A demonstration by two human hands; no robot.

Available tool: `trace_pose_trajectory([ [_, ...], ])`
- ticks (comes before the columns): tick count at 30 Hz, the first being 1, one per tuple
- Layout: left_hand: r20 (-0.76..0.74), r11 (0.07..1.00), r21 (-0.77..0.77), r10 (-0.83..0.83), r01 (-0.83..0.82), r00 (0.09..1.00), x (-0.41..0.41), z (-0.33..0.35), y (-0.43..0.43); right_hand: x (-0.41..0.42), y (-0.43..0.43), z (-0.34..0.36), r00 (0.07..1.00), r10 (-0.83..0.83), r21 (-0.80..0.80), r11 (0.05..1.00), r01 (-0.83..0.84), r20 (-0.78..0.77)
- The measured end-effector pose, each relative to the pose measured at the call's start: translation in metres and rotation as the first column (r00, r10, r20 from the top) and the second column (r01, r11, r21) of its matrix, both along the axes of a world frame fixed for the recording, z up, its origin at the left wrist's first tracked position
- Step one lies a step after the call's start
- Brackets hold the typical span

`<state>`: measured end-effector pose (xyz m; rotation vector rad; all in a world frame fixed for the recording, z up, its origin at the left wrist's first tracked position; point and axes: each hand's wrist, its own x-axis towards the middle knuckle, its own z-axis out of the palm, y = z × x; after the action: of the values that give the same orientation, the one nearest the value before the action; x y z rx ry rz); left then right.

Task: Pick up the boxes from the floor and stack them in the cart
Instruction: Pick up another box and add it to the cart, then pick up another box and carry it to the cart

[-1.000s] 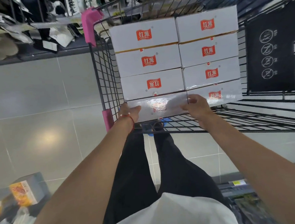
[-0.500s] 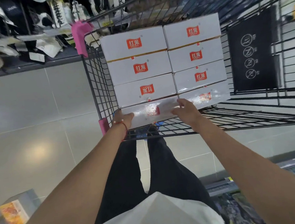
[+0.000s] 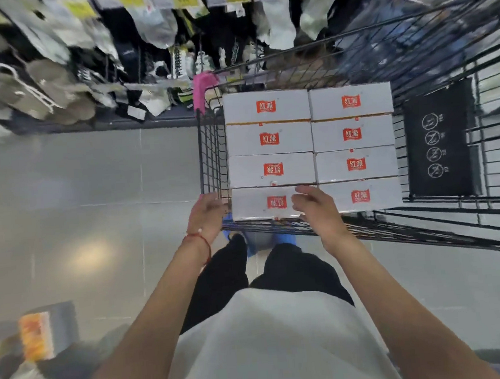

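Head view: cart wall (image 3: 210, 150) beside box (image 3: 253, 207)

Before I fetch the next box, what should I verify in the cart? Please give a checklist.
1. Nearest left box level with its neighbours: ok.
2. Stacked boxes in the cart flush, two columns of four: ok.
3. Logos all one way: not ok, two near left ones inverted.
4. Left hand and right hand free of the box: cannot tell.
5. More boxes on the floor: cannot tell, lower left blurred.
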<state>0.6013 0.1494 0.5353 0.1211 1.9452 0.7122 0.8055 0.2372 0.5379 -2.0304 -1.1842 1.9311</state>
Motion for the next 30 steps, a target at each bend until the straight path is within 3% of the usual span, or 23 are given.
trace_pose_trajectory([
  [4,0.067,0.938,0.136,0.313,-0.319,0.947,0.017,0.029,-0.022,0.001,0.001,0.015,0.995,0.049,0.009,0.999,-0.049,-0.088],
  [6,0.075,0.915,0.150,0.368,-0.375,0.927,0.027,0.048,-0.034,0.000,-0.001,0.024,0.987,0.111,0.009,0.994,-0.111,-0.115],
  [19,0.143,0.744,0.284,0.592,-0.605,0.793,0.003,0.099,-0.145,-0.089,-0.058,0.095,0.809,0.537,0.082,0.841,-0.534,-0.240],
  [30,0.166,0.508,0.320,0.801,-0.800,0.575,-0.078,0.119,-0.327,-0.232,-0.215,0.108,0.690,0.665,0.091,0.736,-0.671,-0.285],
])
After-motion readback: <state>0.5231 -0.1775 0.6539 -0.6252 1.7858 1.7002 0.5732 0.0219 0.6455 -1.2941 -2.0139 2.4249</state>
